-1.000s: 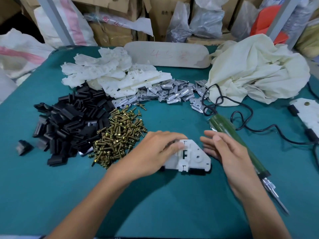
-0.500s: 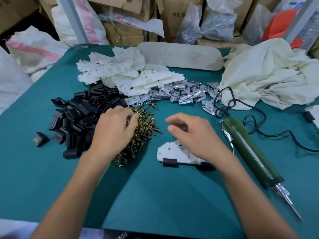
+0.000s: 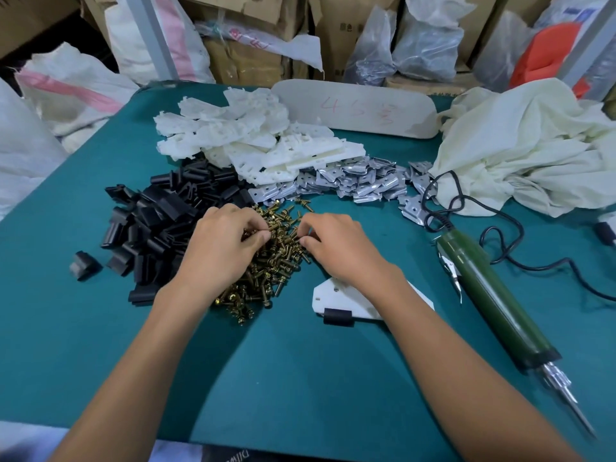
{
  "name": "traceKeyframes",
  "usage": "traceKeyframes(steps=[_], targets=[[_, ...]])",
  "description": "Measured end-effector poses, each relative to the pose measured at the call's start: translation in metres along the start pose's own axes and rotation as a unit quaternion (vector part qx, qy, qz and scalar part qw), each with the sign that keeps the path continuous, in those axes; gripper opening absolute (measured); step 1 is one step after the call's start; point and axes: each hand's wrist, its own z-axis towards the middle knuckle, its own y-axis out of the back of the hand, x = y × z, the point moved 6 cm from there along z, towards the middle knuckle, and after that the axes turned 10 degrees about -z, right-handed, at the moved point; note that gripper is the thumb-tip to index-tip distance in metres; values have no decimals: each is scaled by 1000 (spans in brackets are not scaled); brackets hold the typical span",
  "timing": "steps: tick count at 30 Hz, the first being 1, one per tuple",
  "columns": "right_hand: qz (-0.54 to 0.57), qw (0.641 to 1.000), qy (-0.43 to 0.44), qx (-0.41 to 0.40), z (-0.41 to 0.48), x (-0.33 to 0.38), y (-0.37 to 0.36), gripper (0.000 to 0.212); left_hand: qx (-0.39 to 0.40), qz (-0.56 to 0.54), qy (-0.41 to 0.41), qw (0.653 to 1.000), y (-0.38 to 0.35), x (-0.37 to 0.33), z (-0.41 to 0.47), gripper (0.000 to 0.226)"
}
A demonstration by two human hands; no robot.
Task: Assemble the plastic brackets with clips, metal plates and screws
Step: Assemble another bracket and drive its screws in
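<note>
Hands work the brass screw pile (image 3: 266,258) at table centre: left hand (image 3: 220,248) pinches a screw between thumb and forefinger; right hand (image 3: 336,248) has fingertips curled into the pile, grip cannot be told. White bracket (image 3: 336,296) with black clip (image 3: 337,316) lies at 5 o'clock from the pile, partly under the right wrist. Electric screwdriver (image 3: 493,305) rests at 3 o'clock.

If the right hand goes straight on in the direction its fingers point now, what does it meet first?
The right hand points left into the screw pile; beyond it, probably the left hand's fingertips, though depth is unclear.
</note>
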Motion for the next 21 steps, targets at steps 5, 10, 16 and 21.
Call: traceKeyframes(steps=[5,10,16,21], targets=[[2,1000,-9,-27,-5,-3,5,12,-39,-266,85,960,5,7,-10,15],[-13,1000,-4,1,-7,2,6,8,-46,-502,108,857,-8,-10,-18,14],[129,988,-37,-83,-30,-23,44,12,1,-291,21,956,-17,-26,-32,15],[251,951,-87,-157,-93,-80,58,17,89,-151,-47,983,-40,-52,-40,9]])
